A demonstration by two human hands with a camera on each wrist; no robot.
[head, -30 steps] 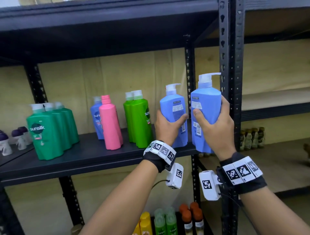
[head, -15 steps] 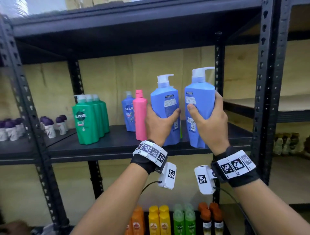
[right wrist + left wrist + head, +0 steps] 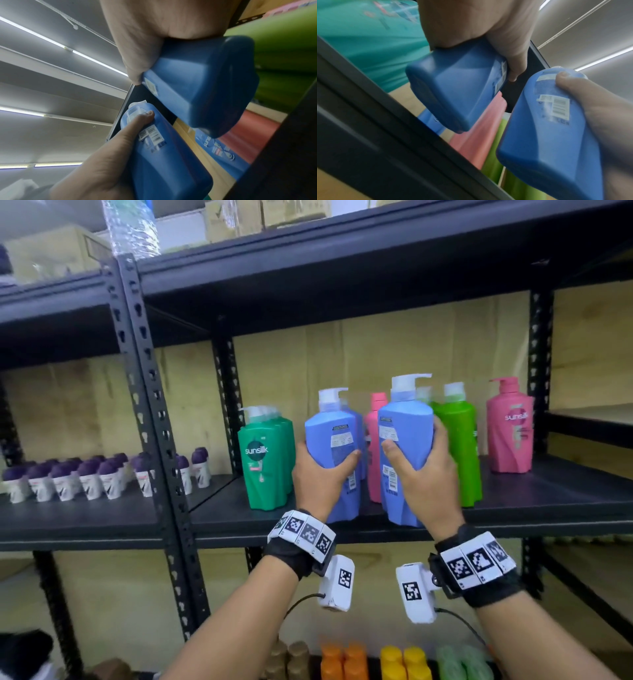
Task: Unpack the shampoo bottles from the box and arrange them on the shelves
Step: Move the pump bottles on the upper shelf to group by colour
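Note:
My left hand [image 3: 320,474] grips a blue pump shampoo bottle [image 3: 334,446] by its lower body, its back label facing me. In my right hand [image 3: 423,470] is a second blue pump bottle [image 3: 406,436], held the same way. Both bottles hang upright just above the front edge of the black middle shelf [image 3: 548,501]. The wrist views show their bases off the shelf: the left bottle [image 3: 453,89] and the right bottle [image 3: 202,86]. Behind them on the shelf stand a blue bottle, a slim pink bottle [image 3: 375,440] and light green bottles [image 3: 459,446].
Dark green Sunsilk bottles [image 3: 265,453] stand left of my hands and a pink Sunsilk pump bottle [image 3: 510,426] at the far right. Small purple-capped bottles [image 3: 89,477] fill the neighbouring shelf. Orange, yellow and green bottles sit below. Black uprights [image 3: 154,412] frame the bay.
My view has swung left along the shelf, and both hands have carried the blue bottles left and lower, from beside the right upright to in front of the pink and green bottles.

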